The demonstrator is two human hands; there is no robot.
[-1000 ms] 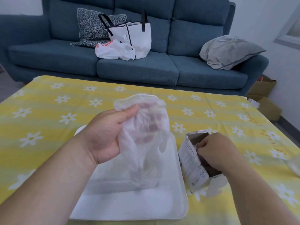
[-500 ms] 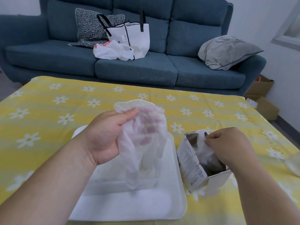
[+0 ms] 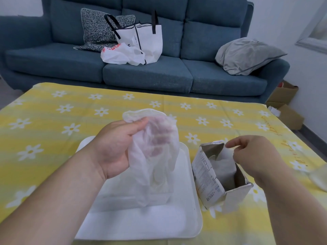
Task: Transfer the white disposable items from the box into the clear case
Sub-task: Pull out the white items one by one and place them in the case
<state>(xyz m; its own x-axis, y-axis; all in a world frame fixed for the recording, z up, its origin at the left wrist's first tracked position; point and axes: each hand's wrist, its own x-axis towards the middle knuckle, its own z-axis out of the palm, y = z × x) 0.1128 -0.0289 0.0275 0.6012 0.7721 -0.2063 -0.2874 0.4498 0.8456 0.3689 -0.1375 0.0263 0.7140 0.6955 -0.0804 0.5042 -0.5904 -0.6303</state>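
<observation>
Right hand (image 3: 254, 154) lifted pinching glove (image 3: 224, 156) from box (image 3: 205, 175), left hand (image 3: 115, 147) gripping gloves (image 3: 155, 156)

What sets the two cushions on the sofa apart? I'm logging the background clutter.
The patterned cushion has a black-and-white zigzag weave; the grey cushion is plain with dark piping. The patterned cushion leans against the backrest on the left, partly hidden behind a white tote bag; the grey cushion slumps against the right armrest, unobstructed and creased. Both are roughly square and rest on the blue sofa.
</observation>
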